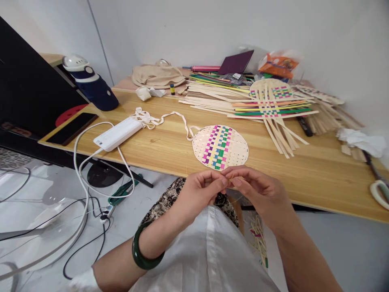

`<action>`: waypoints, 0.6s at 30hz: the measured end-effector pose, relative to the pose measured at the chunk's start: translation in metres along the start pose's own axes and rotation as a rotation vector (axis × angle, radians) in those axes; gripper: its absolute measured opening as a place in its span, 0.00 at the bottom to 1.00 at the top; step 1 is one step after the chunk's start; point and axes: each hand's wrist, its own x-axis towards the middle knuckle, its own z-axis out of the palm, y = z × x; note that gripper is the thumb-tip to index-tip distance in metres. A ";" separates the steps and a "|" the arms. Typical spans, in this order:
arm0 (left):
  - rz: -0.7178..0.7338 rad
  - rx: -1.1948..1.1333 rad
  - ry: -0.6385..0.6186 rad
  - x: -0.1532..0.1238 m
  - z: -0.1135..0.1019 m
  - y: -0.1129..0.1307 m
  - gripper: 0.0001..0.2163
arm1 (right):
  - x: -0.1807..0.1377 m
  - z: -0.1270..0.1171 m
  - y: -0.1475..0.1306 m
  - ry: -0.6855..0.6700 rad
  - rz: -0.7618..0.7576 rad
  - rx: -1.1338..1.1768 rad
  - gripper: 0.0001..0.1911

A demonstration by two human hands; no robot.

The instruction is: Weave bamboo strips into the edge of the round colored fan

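Observation:
My left hand [200, 190] and my right hand [261, 190] meet at the front edge of the table, thumbs and fingertips pinched close together. Between them runs a thin yellowish thread [238, 199], with a loose length hanging below the right hand. Whether a needle is also in the fingers is too small to tell. Just beyond the fingertips lies an oval woven piece [220, 147], pale with purple, green, blue and pink checks. A white ribbon [179, 115] trails from its left side.
Behind are a small thread spool [172, 89], loose weaving strips [209, 97] and a half-woven piece [270, 109]. Scissors [379, 190] lie at the right edge. A white power strip [118, 133], a phone [73, 127] and a blue bottle [95, 87] occupy the left. Cables hang over the front edge.

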 end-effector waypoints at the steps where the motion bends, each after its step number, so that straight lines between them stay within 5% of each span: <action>1: 0.014 0.016 0.012 0.000 0.001 0.000 0.13 | 0.000 0.000 0.001 0.000 0.015 0.005 0.08; 18: 0.091 0.051 0.039 -0.001 0.003 -0.001 0.11 | 0.000 0.004 0.010 0.034 -0.018 0.084 0.05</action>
